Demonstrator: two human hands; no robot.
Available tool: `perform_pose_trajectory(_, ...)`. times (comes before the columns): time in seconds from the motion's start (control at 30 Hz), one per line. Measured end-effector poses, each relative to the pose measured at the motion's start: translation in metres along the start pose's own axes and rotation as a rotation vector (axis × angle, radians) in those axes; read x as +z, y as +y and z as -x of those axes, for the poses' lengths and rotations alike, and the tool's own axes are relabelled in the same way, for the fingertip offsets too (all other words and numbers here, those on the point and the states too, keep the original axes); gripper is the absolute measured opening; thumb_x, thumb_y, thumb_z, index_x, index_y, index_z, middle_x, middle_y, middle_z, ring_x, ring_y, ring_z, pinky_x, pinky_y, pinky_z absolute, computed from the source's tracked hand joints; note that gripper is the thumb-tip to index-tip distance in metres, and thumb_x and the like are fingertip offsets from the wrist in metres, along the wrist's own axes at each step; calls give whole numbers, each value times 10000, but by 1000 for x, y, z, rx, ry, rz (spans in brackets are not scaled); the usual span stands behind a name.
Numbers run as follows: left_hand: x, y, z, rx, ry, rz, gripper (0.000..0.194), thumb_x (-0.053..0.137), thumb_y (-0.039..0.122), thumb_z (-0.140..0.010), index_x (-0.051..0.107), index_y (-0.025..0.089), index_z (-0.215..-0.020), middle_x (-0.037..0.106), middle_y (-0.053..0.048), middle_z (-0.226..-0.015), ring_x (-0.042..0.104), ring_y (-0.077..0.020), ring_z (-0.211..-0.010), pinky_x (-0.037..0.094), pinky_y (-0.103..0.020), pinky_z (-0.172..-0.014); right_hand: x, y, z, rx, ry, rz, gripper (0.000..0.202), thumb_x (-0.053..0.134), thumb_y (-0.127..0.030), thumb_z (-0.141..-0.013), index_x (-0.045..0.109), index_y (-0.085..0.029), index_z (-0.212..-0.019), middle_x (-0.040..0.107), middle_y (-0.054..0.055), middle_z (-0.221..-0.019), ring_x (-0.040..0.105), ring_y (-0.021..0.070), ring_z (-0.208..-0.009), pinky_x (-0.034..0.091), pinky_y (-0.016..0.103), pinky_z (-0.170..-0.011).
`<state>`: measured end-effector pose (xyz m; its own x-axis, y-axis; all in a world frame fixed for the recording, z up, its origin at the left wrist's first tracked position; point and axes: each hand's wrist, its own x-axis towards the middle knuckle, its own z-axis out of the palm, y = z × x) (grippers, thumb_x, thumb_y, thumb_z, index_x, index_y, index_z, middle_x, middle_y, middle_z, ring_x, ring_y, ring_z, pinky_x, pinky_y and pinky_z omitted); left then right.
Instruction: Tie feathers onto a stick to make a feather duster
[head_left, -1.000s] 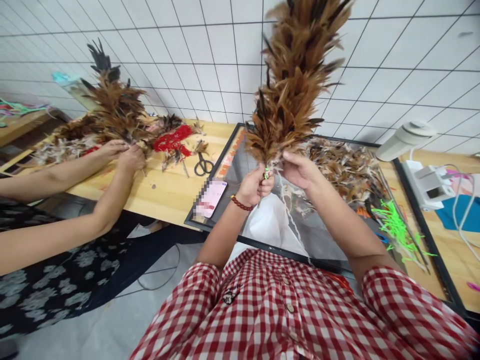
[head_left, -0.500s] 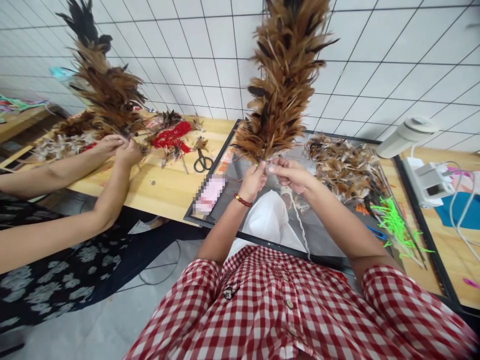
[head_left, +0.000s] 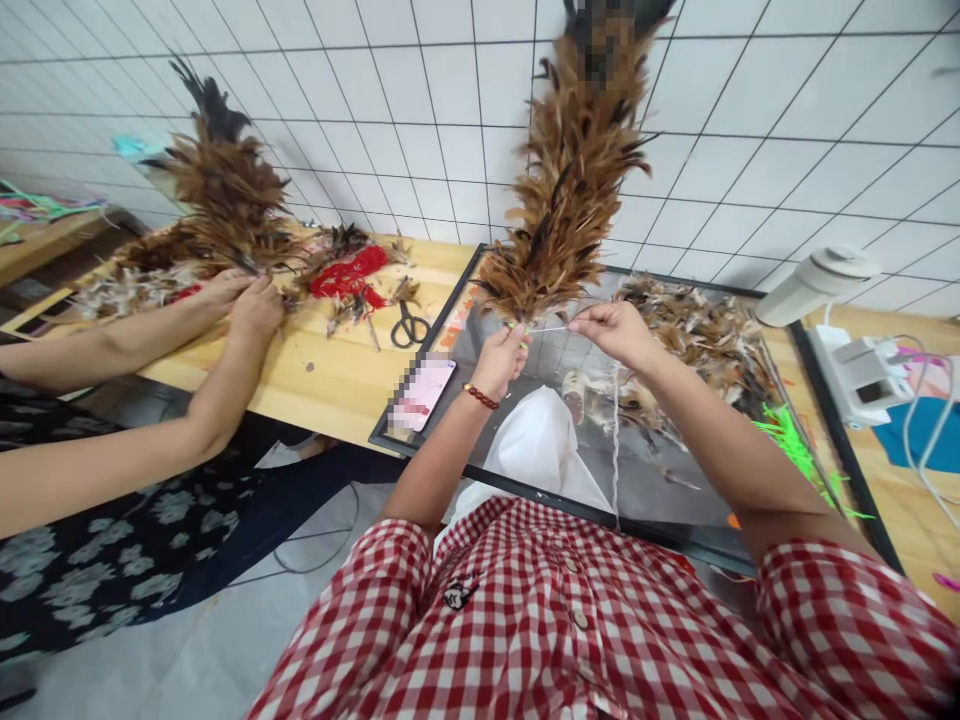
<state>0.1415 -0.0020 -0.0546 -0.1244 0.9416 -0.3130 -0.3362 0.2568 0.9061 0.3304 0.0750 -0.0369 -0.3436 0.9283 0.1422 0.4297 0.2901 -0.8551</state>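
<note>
Feather duster [head_left: 574, 170]: I see one long, full plume of layered brown feathers with darker ones mixed in, held up base-down and leaning to the right in my view.
Duster tip [head_left: 646, 15]: blackish, partly pixelated on my feed and cut off by the upper edge.
Duster base [head_left: 529, 292]: its lowest feathers flare just above the left hand [head_left: 504, 360], which grips the lower end; a bright green bit [head_left: 523, 346] shows there.
White string [head_left: 553, 329]: I have it thin and straight, nearly level, between the base and the right hand's [head_left: 611, 328] pinched fingertips.
Hanging white cord [head_left: 616, 440]: twisted, dropping below the right hand; I cannot tell whether it joins the string.
</note>
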Motion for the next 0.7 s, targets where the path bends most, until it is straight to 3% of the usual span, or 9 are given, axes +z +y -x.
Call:
perform_pose_trajectory(0.07,0,-2,-8,30,39,-87,298,488,267,-1008,518,180,-725,364,93,-481,238,-35,-348,129,-161,-401,-8,-2,0,-114,47,255,259,667,-389,-817,762,-154,-760,670,36,-674,544,157,-637,367,289,-642)
perform_pose_trajectory(0.17,-3,-8,-21,185,120,-292,302,578,180,-938,529,178,-640,430,53,-511,335,-69,-430,202,-179,-458,-11,-11,3,-318,76,687,279,540,-299,-911,773,-149,-875,730,106,-846,599,207,-753,299,303,-623)
perform_pose_trajectory(0.3,-12,-10,-32,357,209,-573,366,686,110,-834,466,203,-556,428,18,-564,481,-151,-619,314,-216,-602,-8,-39,11,-475,-44,1064,360,415,-275,-995,751,-146,-1002,711,130,-900,554,197,-707,178,322,-586)
perform_pose_trajectory(0.4,-16,-8,-31,356,210,-723,350,698,140,-832,443,223,-607,433,1,-600,577,-219,-754,370,-250,-698,-3,-68,13,-661,-221,1155,383,348,-186,-1011,726,-135,-974,677,123,-855,528,177,-690,173,333,-599)
perform_pose_trajectory(0.5,-16,-4,-21,375,216,-859,309,696,180,-849,440,220,-681,435,-3,-614,624,-252,-821,377,-251,-706,4,-95,-1,-762,-276,1181,394,312,-163,-1021,698,-118,-958,663,136,-873,525,182,-710,185,341,-617)
perform_pose_trajectory(0.7,-20,6,6,553,232,-967,135,645,222,-890,538,180,-819,463,-19,-691,629,-221,-827,302,-199,-645,25,-116,-51,-681,-227,1210,376,347,-272,-1043,698,-140,-1066,685,137,-1031,573,218,-794,240,313,-661)
